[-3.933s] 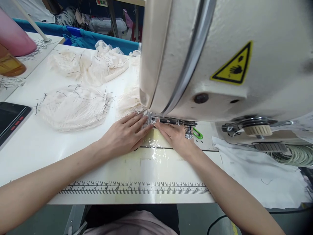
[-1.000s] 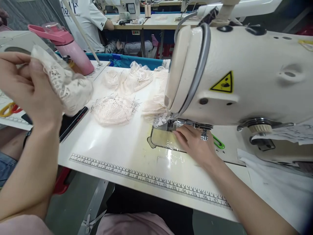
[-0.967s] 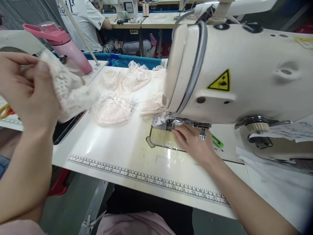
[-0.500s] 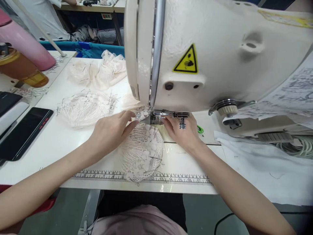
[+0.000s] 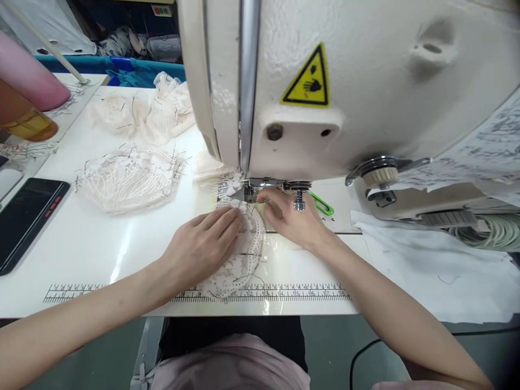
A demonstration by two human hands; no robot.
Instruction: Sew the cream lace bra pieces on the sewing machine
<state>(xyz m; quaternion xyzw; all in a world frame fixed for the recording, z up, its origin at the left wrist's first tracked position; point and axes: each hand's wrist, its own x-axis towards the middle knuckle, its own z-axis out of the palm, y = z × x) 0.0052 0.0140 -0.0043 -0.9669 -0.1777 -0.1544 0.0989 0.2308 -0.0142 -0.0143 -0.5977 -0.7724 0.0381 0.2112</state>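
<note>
- The left hand (image 5: pixel 207 238) lies palm down, fingers close together.
- The right hand (image 5: pixel 294 216) is near it, fingers bent, thumb slightly apart.
- The left forearm (image 5: pixel 109 306) and right forearm (image 5: pixel 376 292), both bare, slant in from either side.

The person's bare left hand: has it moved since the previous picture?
Yes: the bare left hand moved rightward and nearer the black printed ruler scale on the white tabletop.

A black phone (image 5: pixel 30 221) lies left; a pink bottle (image 5: pixel 31 75) beyond it; white cloth (image 5: pixel 426 284) right.
</note>
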